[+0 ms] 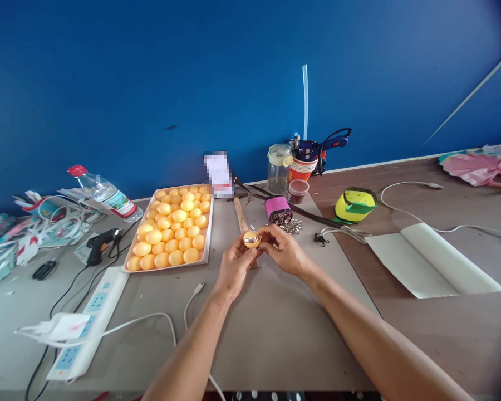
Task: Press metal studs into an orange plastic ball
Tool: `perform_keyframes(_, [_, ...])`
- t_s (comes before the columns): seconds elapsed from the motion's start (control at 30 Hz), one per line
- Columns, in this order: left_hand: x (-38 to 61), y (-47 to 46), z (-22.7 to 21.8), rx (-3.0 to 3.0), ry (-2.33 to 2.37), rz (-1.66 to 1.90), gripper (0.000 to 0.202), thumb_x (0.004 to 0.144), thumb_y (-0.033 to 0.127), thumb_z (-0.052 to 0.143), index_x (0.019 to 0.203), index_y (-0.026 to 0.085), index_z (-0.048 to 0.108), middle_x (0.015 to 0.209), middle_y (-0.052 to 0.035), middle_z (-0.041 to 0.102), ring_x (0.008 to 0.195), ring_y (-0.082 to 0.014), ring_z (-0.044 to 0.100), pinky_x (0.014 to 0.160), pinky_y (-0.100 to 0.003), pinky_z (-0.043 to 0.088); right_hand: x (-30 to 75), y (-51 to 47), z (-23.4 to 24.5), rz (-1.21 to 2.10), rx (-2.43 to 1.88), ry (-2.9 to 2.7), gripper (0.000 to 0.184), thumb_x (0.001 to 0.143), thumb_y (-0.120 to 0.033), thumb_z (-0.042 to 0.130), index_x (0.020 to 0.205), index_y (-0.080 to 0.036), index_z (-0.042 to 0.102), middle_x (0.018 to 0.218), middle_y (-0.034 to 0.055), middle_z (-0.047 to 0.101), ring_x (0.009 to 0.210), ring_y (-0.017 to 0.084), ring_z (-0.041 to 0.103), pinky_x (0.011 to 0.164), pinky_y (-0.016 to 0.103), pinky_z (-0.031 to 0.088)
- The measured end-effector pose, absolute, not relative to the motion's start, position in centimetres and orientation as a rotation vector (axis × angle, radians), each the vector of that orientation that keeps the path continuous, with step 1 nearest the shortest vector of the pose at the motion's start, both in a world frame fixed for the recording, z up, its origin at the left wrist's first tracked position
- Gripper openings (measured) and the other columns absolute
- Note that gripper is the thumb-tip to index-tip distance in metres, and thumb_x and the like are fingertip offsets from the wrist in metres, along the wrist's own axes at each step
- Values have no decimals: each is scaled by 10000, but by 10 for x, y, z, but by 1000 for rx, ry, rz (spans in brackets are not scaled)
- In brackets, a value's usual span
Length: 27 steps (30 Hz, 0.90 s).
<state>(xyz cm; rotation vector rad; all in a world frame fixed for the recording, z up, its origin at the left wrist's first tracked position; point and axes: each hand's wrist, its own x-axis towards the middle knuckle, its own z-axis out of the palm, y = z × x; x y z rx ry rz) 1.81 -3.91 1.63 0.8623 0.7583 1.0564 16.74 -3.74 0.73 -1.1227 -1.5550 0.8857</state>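
Note:
Both my hands meet above the middle of the table, holding one orange ball (pixel 251 239) that has a small shiny metal piece on it. My left hand (pixel 235 266) pinches the ball from below and the left. My right hand (pixel 284 249) closes on it from the right with its fingertips. A white tray (pixel 211 234) of several orange balls lies just to the left of my hands. A tipped pink cup (pixel 278 207) with a spill of small metal pieces (pixel 291 224) lies just behind my right hand.
A white power strip (pixel 92 320) with cables and a black glue gun (pixel 101 243) lie at the left, a water bottle (pixel 104 193) behind them. A glass jar (pixel 279 167), a tool cup (pixel 304 164), a yellow object (pixel 354 204) and rolled white paper (pixel 432 260) sit to the right.

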Motion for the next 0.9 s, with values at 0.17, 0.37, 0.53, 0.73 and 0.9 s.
perform_keyframes(0.17, [17, -37, 14, 832, 784, 1115, 417, 686, 259, 745, 1074, 171, 621, 1019, -54, 672, 953, -190, 627, 926, -366, 468, 167, -39, 10, 931, -1147, -1546, 295, 786, -184, 495, 1080, -177, 521, 728, -14, 586, 679, 121, 549, 632, 244, 426])
perform_keyframes(0.37, [15, -34, 19, 771, 822, 1166, 470, 636, 247, 775, 1056, 174, 579, 1034, -58, 654, 928, -216, 652, 886, -369, 478, 171, -35, 6, 788, -1319, -1354, 187, 781, -279, 514, 911, -173, 598, 722, 17, 597, 654, 138, 524, 607, 265, 405])
perform_keyframes(0.53, [14, -35, 20, 769, 794, 1143, 457, 658, 240, 758, 1069, 178, 570, 1037, -54, 649, 902, -197, 656, 876, -351, 483, 165, -34, 9, 1077, -1146, -1191, 258, 745, -386, 577, 885, -170, 600, 656, -8, 544, 565, 112, 463, 534, 255, 395])
perform_keyframes(0.73, [16, -36, 16, 853, 732, 1106, 376, 709, 242, 715, 1066, 181, 611, 992, -35, 658, 882, -161, 638, 910, -343, 474, 157, -35, 11, 1218, -1084, -1105, 341, 690, -408, 659, 927, -175, 583, 682, -16, 550, 574, 98, 458, 524, 238, 385])
perform_keyframes(0.9, [18, -38, 15, 905, 721, 1092, 380, 723, 253, 704, 1087, 200, 610, 1001, -28, 659, 925, -177, 630, 924, -357, 468, 161, -33, 10, 1251, -1091, -1160, 321, 700, -393, 659, 907, -159, 585, 607, -46, 500, 548, 88, 441, 512, 228, 365])
